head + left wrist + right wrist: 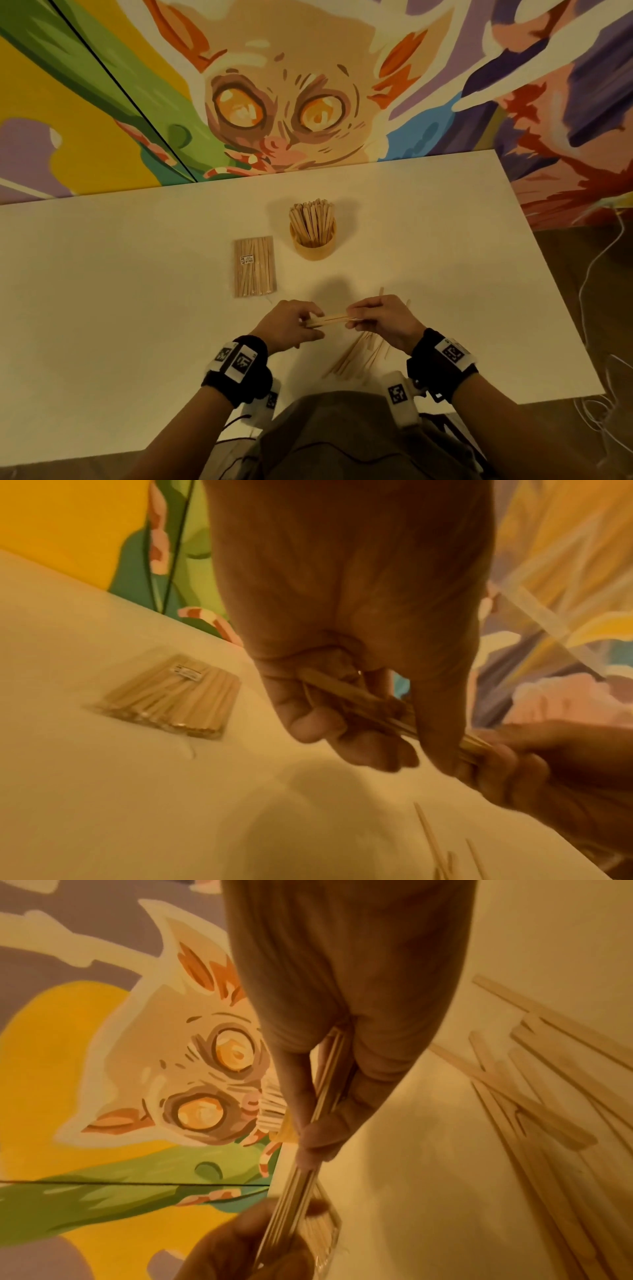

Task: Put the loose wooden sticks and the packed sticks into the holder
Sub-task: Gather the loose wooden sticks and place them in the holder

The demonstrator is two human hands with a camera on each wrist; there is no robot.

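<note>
Holding 1 bundle of sticks (331, 320) between left hand (289, 329) and right hand (383, 320), both pinching; holder (313, 240), packed sticks (255, 266), loose sticks (356, 356) on surface (137, 308).
Left wrist: fingers (318, 718) curled round bundle.
Right wrist: fingers (329, 1123) pinching it; loose sticks beside.

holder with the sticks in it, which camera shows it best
The head view: the holder stands whole and upright on the table, full of sticks, just right of the packed sticks. The left wrist view does not show it; the left hand fills the middle. In the right wrist view I cannot make it out.
</note>
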